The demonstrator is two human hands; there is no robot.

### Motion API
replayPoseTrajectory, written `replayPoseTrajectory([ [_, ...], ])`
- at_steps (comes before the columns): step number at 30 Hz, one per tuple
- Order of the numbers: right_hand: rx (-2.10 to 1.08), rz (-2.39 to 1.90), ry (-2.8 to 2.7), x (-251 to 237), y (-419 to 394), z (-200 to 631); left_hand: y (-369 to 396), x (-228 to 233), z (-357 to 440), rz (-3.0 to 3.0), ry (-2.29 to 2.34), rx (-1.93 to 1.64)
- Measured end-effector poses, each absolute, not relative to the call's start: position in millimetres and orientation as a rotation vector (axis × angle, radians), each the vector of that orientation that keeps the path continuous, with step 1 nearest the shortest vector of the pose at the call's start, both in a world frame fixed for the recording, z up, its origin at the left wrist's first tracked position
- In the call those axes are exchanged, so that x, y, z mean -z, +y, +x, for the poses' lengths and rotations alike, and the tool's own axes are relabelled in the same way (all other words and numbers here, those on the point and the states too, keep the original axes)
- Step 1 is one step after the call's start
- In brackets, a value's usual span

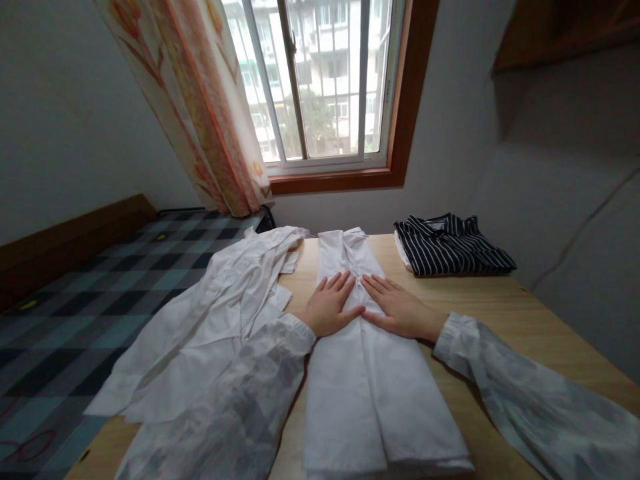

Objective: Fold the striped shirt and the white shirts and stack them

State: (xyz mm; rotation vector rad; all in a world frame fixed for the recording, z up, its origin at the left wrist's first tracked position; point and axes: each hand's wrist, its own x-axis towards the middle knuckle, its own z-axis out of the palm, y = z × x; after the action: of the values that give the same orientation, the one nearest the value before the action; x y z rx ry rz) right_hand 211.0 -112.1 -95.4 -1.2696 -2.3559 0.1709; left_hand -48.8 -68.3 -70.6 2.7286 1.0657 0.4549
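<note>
I see both palms, left hand [330, 308] and right hand [400, 308], flat and holding nothing on the folded white shirt [370, 380]; uneven pressure could skew its folds toward the loose shirt [215, 320] just left of it.

Folded striped shirt [453, 253] sits right of the window [320, 80]; floral curtain [200, 100] hangs left, checked bedspread [75, 300] below-left.

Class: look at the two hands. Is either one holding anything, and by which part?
Nothing is held. The left hand and right hand lie flat, palms down, on the middle of the white shirt.
</note>
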Motion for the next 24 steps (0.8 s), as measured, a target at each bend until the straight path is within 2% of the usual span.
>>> replayPoseTrajectory([
  [6,-0.301,-1.27,-2.178,75,-75,220,-59,49,-47,2.677,1.086,-0.606],
  [10,-0.198,-1.367,-2.077,76,-27,212,-22,35,-31,2.56,1.31,-0.682],
  [13,-0.104,-1.392,-2.058,81,-1,198,10,33,-17,2.621,1.299,-0.749],
  [24,-0.065,-1.58,-1.965,91,14,175,96,39,36,2.384,1.757,-0.607],
])
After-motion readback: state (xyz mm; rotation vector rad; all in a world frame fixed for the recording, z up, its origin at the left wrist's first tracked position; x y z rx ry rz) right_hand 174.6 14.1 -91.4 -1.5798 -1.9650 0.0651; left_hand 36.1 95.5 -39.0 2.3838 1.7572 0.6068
